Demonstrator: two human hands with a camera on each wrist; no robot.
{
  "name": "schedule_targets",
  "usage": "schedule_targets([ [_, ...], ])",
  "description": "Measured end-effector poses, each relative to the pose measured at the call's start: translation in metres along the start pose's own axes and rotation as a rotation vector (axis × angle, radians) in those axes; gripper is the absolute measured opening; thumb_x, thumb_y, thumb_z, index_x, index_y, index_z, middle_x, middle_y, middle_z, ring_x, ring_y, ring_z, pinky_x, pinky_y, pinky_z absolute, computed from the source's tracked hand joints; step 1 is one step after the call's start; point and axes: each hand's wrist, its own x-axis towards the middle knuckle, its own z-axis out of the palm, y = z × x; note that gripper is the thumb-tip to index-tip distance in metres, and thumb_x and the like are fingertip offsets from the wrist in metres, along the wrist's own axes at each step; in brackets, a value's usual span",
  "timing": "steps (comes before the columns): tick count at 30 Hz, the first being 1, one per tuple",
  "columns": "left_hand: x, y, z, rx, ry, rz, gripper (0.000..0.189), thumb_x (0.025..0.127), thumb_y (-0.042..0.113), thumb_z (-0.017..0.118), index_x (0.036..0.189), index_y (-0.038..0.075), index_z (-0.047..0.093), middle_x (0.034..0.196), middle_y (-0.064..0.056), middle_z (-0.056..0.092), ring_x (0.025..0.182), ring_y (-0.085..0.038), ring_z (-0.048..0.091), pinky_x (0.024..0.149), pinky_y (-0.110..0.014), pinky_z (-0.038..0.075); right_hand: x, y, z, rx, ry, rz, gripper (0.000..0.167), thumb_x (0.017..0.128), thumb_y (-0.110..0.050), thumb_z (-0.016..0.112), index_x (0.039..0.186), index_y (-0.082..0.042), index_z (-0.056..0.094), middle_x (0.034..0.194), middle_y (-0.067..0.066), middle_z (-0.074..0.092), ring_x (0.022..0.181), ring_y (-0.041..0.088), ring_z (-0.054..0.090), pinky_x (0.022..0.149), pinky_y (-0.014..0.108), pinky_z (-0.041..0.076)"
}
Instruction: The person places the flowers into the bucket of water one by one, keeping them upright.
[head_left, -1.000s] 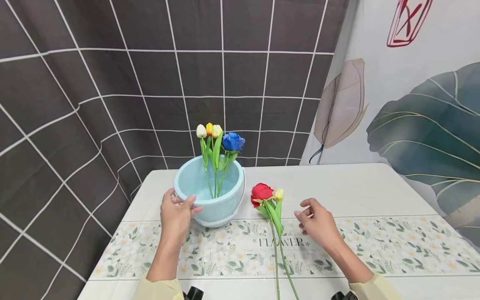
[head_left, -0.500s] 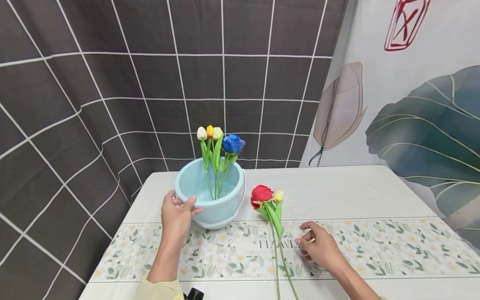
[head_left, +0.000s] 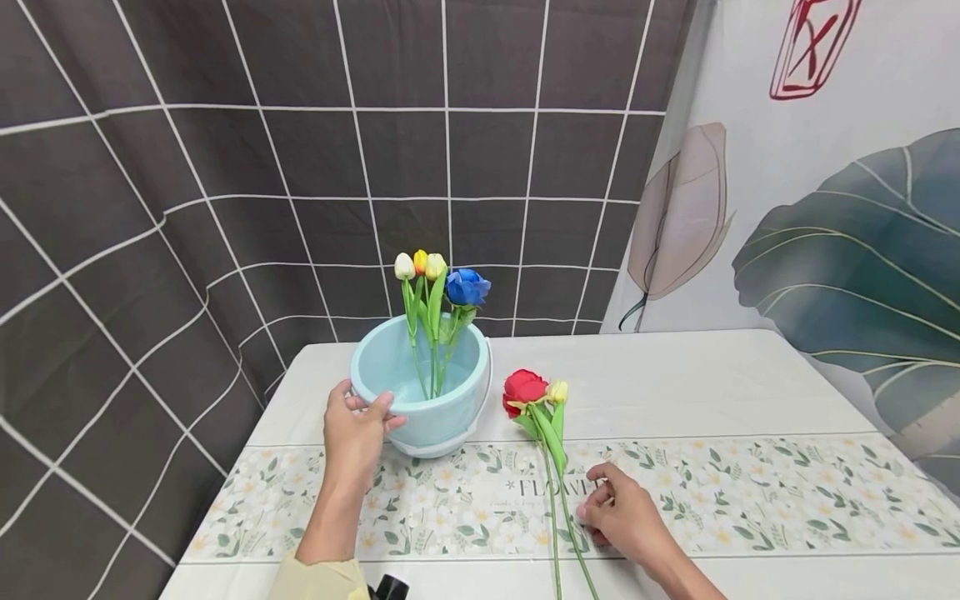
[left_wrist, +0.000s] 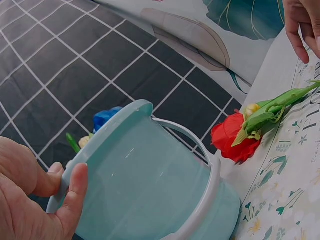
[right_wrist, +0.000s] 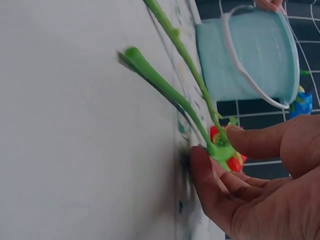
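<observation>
My left hand [head_left: 352, 437] grips the near left rim of a light blue bucket [head_left: 442, 427], thumb on one side and fingers on the other. Inside stand a white tulip [head_left: 404, 267], other yellowish tulips [head_left: 435, 267] and a blue flower [head_left: 468, 287]. To the bucket's right, a red flower [head_left: 524, 388] and a yellow tulip [head_left: 557, 392] lie on the table, stems toward me. Just right of those stems is my right hand [head_left: 626, 517], its fingers loosely bent. In the right wrist view a gap shows between thumb and forefinger, with the green stems [right_wrist: 172, 95] beyond.
A white cloth with a flowered band [head_left: 750, 492] covers the table. The bucket's white handle [left_wrist: 202, 200] hangs down its right side. Behind the table hangs a dark gridded curtain [head_left: 487, 150], with a leaf-patterned one [head_left: 862, 250] at the right.
My right hand has come down toward me and then left, closer to the two stems. My left hand and the bucket stay in place.
</observation>
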Motion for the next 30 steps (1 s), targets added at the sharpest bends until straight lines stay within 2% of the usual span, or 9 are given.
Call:
schedule_targets([
  [5, 0.001, 0.000, 0.000, -0.011, 0.002, -0.005, 0.071, 0.099, 0.009, 0.052, 0.154, 0.004, 0.007, 0.120, -0.018, 0.036, 0.081, -0.013, 0.067, 0.078, -0.018, 0.061, -0.002, -0.001, 0.007, -0.023, 0.004, -0.028, 0.051, 0.077, 0.005, 0.075, 0.122, 0.006, 0.051, 0.075, 0.005, 0.056, 0.054, 0.017, 0.055, 0.041, 0.027, 0.049],
  [12, 0.000, 0.001, 0.000, -0.021, -0.003, -0.007, 0.071, 0.099, 0.007, 0.052, 0.154, 0.003, 0.006, 0.122, -0.019, 0.036, 0.079, -0.011, 0.066, 0.078, -0.017, 0.061, -0.005, -0.002, 0.016, -0.166, 0.007, -0.115, 0.066, 0.067, 0.005, 0.082, 0.124, 0.005, 0.049, 0.079, 0.003, 0.050, 0.064, 0.015, 0.046, 0.050, 0.022, 0.040],
  [17, 0.000, 0.001, 0.000, -0.022, 0.000, -0.004, 0.071, 0.099, 0.007, 0.052, 0.154, 0.004, 0.007, 0.122, -0.019, 0.036, 0.080, -0.012, 0.066, 0.078, -0.017, 0.061, -0.006, -0.004, 0.022, -0.252, -0.016, -0.140, 0.072, 0.065, 0.007, 0.082, 0.128, 0.006, 0.046, 0.078, 0.002, 0.046, 0.062, 0.015, 0.042, 0.048, 0.021, 0.032],
  [24, 0.000, 0.000, 0.000, -0.024, -0.001, -0.004, 0.070, 0.099, 0.007, 0.052, 0.154, 0.004, 0.008, 0.122, -0.019, 0.036, 0.080, -0.012, 0.066, 0.078, -0.018, 0.061, -0.007, -0.007, 0.026, -0.360, 0.000, -0.122, 0.064, 0.068, 0.016, 0.070, 0.128, 0.007, 0.047, 0.075, 0.000, 0.046, 0.061, 0.014, 0.042, 0.047, 0.022, 0.031],
  [30, 0.000, 0.001, 0.000, -0.021, -0.002, -0.006, 0.071, 0.099, 0.007, 0.052, 0.154, 0.004, 0.007, 0.122, -0.019, 0.035, 0.080, -0.011, 0.066, 0.078, -0.017, 0.061, -0.006, -0.007, 0.022, -0.302, -0.001, -0.131, 0.061, 0.067, 0.021, 0.058, 0.126, 0.008, 0.049, 0.073, 0.001, 0.048, 0.059, 0.014, 0.044, 0.042, 0.021, 0.033],
])
